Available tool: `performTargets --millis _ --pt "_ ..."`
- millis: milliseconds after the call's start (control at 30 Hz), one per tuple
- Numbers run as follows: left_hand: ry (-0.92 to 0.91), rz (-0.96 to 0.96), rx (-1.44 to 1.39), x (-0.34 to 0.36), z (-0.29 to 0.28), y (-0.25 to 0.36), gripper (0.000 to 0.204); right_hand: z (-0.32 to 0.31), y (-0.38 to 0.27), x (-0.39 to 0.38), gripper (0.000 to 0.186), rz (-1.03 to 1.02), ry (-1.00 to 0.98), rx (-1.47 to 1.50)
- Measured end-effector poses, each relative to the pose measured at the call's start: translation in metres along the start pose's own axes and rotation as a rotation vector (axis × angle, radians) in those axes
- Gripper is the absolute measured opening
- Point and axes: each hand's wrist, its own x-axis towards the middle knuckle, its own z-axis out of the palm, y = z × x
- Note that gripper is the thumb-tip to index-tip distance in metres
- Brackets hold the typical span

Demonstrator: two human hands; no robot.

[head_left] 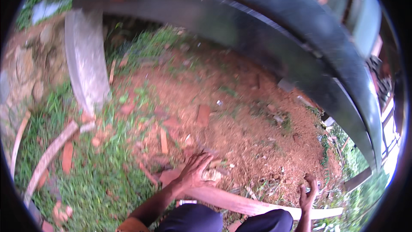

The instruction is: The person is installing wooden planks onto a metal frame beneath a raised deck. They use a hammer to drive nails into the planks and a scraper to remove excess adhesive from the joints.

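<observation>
A long pale plank (246, 206) lies on the ground just in front of my knees, running from lower middle to the right. Over its left end is my left hand (195, 171), palm down with the fingers stretched forward. A small pale chunk (211, 175) lies right beside those fingers. Further right, my right hand (309, 191) is raised near the plank's right part, its fingers bent but apart from the thumb. I see nothing held in either hand. Whether the left palm presses on the plank cannot be made out.
A large dark metal tabletop edge (274, 47) arches overhead, on a grey leg (88, 60) at left. Reddish wood scraps (203, 115) and sawdust cover the soil. A curved wood strip (49, 159) lies on grass at left, near a stone wall (25, 68).
</observation>
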Motion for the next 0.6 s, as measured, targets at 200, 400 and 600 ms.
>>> performTargets --millis 200,400,600 --pt "0.672 0.419 -0.068 0.15 -0.124 0.108 0.081 -0.075 -0.06 0.041 0.04 -0.178 0.259 -0.07" --pt "1.075 0.796 0.517 0.24 -0.279 0.27 0.06 -0.147 -0.073 0.087 0.058 -0.327 0.752 -0.421" --pt "0.199 0.148 0.76 0.309 -0.331 0.321 0.074 -0.226 -0.036 0.167 0.078 -0.209 0.734 -0.565"
